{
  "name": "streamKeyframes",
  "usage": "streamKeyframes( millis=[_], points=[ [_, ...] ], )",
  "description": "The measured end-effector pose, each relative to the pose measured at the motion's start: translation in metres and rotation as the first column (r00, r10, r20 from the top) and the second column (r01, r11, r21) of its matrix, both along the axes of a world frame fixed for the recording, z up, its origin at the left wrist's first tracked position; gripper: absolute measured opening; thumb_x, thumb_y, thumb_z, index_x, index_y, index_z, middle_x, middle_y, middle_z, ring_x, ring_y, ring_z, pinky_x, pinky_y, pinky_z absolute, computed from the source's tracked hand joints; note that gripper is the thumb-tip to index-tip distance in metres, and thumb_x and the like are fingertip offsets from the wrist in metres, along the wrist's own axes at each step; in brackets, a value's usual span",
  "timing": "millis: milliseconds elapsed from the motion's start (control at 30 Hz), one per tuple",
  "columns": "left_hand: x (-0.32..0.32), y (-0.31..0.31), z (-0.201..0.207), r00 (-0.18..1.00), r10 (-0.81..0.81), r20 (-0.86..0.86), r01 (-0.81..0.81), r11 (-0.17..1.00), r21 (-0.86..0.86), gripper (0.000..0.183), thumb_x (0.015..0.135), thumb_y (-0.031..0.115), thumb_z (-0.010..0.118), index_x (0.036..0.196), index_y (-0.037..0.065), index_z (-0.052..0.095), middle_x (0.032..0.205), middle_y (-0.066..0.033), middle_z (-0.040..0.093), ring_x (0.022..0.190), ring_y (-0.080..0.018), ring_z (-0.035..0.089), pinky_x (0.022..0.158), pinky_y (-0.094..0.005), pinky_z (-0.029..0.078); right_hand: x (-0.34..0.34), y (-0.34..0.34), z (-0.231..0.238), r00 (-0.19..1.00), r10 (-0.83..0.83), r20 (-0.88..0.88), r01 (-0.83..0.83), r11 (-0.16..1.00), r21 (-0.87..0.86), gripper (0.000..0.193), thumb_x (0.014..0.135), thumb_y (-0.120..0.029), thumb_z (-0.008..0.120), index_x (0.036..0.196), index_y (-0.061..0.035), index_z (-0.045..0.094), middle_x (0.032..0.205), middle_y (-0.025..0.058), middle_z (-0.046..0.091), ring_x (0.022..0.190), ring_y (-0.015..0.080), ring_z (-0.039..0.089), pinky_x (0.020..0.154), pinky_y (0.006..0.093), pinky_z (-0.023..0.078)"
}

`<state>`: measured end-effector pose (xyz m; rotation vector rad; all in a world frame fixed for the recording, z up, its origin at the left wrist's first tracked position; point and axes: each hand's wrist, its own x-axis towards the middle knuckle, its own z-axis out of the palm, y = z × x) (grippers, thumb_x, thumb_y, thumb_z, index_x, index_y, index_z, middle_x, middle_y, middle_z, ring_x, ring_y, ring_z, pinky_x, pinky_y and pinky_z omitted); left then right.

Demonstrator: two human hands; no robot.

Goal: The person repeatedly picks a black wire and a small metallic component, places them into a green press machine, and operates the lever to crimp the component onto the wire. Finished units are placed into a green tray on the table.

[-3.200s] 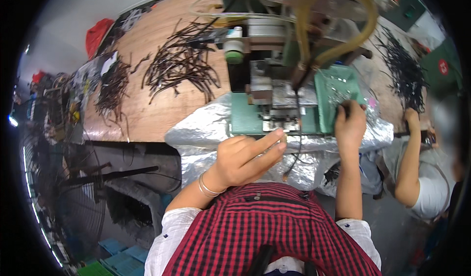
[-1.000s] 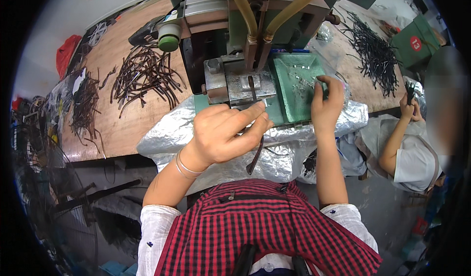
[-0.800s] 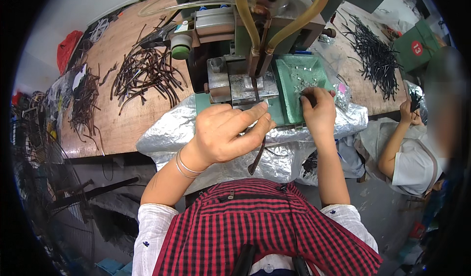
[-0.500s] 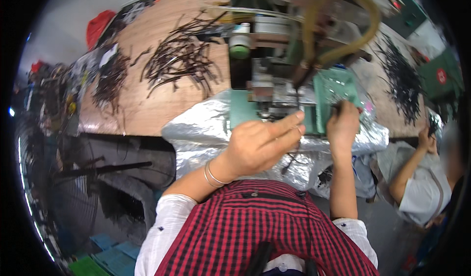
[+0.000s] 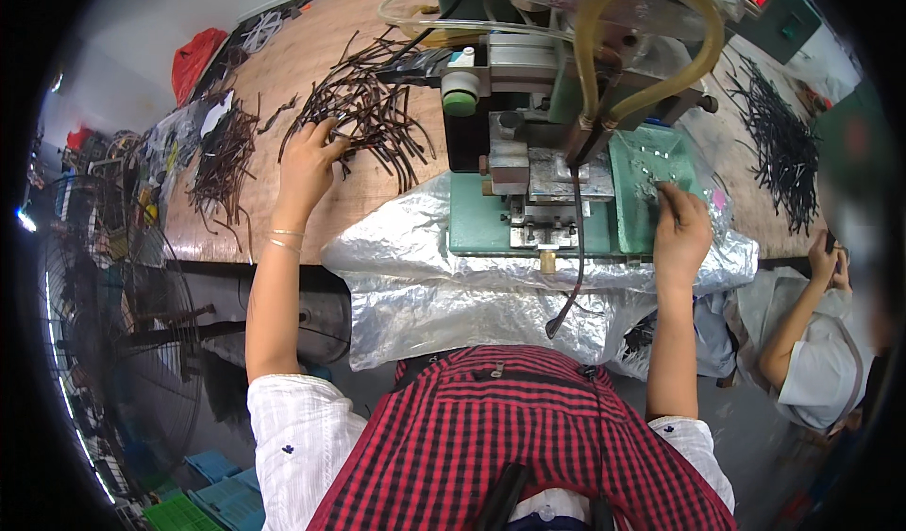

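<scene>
Strips [image 5: 382, 120] lie at the left hand [image 5: 308, 168], 1 dark strip [image 5: 581, 257] between hands, green tray [image 5: 632, 218] by the right hand [image 5: 683, 236]; can't tell whether either grasps.

Left hand [image 5: 306, 170] at brown strips [image 5: 382, 120], right hand [image 5: 681, 234] over green tray [image 5: 634, 221].

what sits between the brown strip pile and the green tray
The machine stands between the brown strip pile and the green tray, as the head view shows.

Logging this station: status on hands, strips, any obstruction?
Left hand at brown strips; right hand at green tray; grips unclear. One dark strip hanging from machine. No visible obstruction.
</scene>
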<state>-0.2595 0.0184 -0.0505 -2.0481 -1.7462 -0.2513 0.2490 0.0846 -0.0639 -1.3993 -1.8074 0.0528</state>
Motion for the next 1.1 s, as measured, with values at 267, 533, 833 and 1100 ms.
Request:
streamKeyframes(
  millis=[267,533,833,1100],
  points=[
    [0.013,0.021,-0.036,0.938,-0.030,0.344,-0.032,0.984,0.173,0.021,0.080,0.001,0.070,0.097,0.010,0.078,0.120,-0.0107,0.067,0.107,-0.0306,0.063,0.090,-0.0376,0.052,0.008,-0.031,0.005,0.910,-0.024,-0.413,-0.067,0.976,-0.205,0.015,0.087,-0.001,0.068,0.100,-0.0007,0.075,0.093,0.0107,0.072,0.087,0.0199,0.068,0.082,0.0302,0.052],
    [0.118,0.033,-0.018,0.074,-0.281,0.957,-0.078,0.955,0.287,0.015,0.102,0.013,0.063,0.107,0.000,0.066,0.094,-0.0046,0.070,0.077,-0.0081,0.063,0.066,-0.0214,0.050,-0.080,-0.008,0.056,0.804,0.339,-0.488,-0.335,0.937,0.098,0.027,0.079,0.000,0.075,0.105,-0.0012,0.070,0.099,0.0106,0.072,0.089,0.0227,0.068,0.083,0.0328,0.051],
    [0.217,-0.011,0.079,0.136,-0.767,0.628,0.206,0.642,0.739,0.012,0.093,-0.001,0.069,0.104,0.000,0.064,0.089,-0.0143,0.073,0.079,-0.0193,0.071,0.071,-0.0346,0.063,-0.105,-0.023,0.074,0.490,0.302,-0.818,-0.497,0.868,0.023,0.053,0.082,0.003,0.072,0.130,0.0048,0.051,0.109,0.0113,0.067,0.094,0.0143,0.065,0.087,0.0280,0.051],
    [0.248,-0.015,0.073,0.563,-0.790,0.241,0.671,0.608,0.425,0.029,0.073,0.016,0.086,0.094,0.005,0.071,0.102,-0.0154,0.073,0.060,-0.0130,0.058,0.050,-0.0240,0.044,-0.077,-0.044,0.109,0.634,0.424,-0.647,-0.617,0.782,-0.093,0.059,0.085,-0.001,0.069,0.141,0.0027,0.049,0.127,0.0165,0.065,0.117,0.0242,0.063,0.103,0.0350,0.047]
  ],
)
